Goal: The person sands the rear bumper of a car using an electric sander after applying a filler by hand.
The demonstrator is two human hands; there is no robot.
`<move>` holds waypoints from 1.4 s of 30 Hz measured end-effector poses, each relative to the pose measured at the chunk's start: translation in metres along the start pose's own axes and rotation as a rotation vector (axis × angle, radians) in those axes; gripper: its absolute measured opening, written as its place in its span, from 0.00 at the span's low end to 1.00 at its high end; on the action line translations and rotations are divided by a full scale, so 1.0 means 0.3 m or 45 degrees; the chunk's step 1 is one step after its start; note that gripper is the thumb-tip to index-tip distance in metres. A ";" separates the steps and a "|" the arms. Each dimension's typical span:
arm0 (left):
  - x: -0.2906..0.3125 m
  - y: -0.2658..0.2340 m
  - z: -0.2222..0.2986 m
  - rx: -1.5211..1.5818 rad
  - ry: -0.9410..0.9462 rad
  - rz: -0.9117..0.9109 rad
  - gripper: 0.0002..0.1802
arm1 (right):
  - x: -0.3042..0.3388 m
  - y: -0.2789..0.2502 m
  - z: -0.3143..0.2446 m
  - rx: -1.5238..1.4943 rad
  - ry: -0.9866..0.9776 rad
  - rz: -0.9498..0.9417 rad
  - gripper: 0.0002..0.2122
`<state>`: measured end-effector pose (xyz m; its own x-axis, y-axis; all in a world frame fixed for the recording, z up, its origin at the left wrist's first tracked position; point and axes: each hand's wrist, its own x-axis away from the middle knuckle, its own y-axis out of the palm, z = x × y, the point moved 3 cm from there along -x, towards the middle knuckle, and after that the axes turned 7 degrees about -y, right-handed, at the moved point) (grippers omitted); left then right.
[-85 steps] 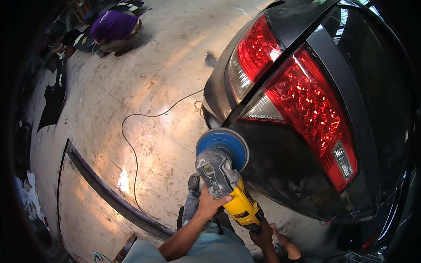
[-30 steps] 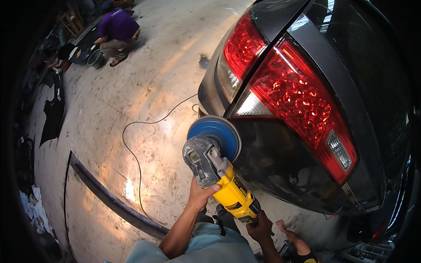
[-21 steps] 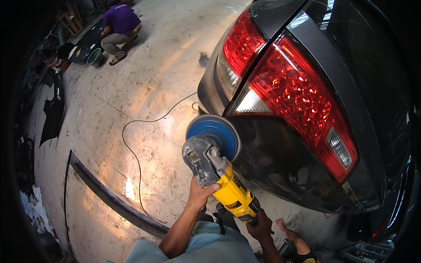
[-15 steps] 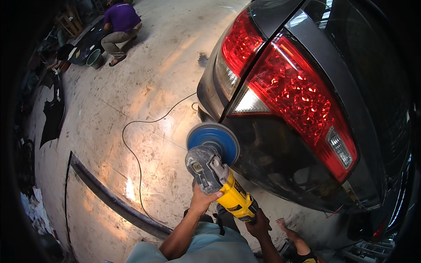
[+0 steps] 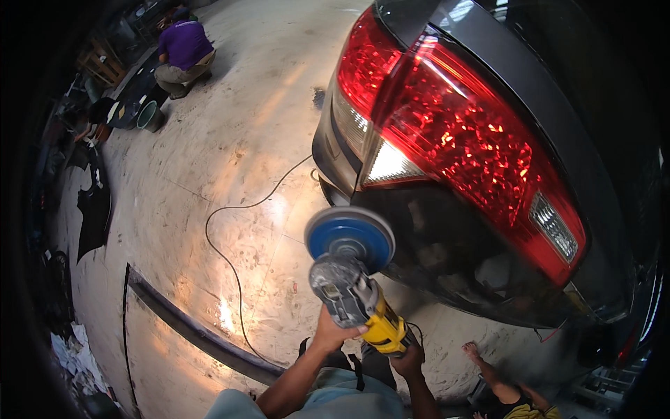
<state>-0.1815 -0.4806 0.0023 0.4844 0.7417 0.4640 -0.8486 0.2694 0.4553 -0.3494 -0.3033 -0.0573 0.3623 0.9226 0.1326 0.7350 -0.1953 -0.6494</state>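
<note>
A yellow rotary polisher (image 5: 360, 300) is clasped behind its grey head (image 5: 338, 276) by the left hand (image 5: 335, 331) and at its rear by the right hand (image 5: 410, 359).

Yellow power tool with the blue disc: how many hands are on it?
2: the left hand toward the front of the power tool, the right hand at its rear. The tool partly hides both.

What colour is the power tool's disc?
The disc is blue, its rim grey; best in the head view.
</note>
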 end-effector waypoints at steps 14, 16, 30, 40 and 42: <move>0.023 0.096 -0.158 -0.147 0.171 0.115 0.38 | 0.060 0.021 0.203 -0.046 -0.013 0.112 0.19; 0.054 0.153 -0.241 -0.209 0.165 0.108 0.38 | 0.124 -0.013 0.267 -0.056 -0.035 0.165 0.20; 0.073 0.186 -0.433 -0.369 0.092 0.027 0.45 | 0.226 -0.012 0.395 -0.185 -0.012 0.277 0.23; -0.058 0.063 -0.024 -0.039 0.602 0.130 0.42 | -0.105 0.068 0.070 -0.140 -0.098 0.096 0.19; -0.067 0.059 0.022 -0.061 0.653 0.176 0.41 | -0.161 0.061 0.030 -0.163 -0.126 0.084 0.18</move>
<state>-0.2049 -0.4947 0.0061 0.2109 0.9742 0.0804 -0.9118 0.1664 0.3755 -0.3585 -0.3484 -0.0823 0.3587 0.9333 0.0145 0.7806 -0.2915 -0.5528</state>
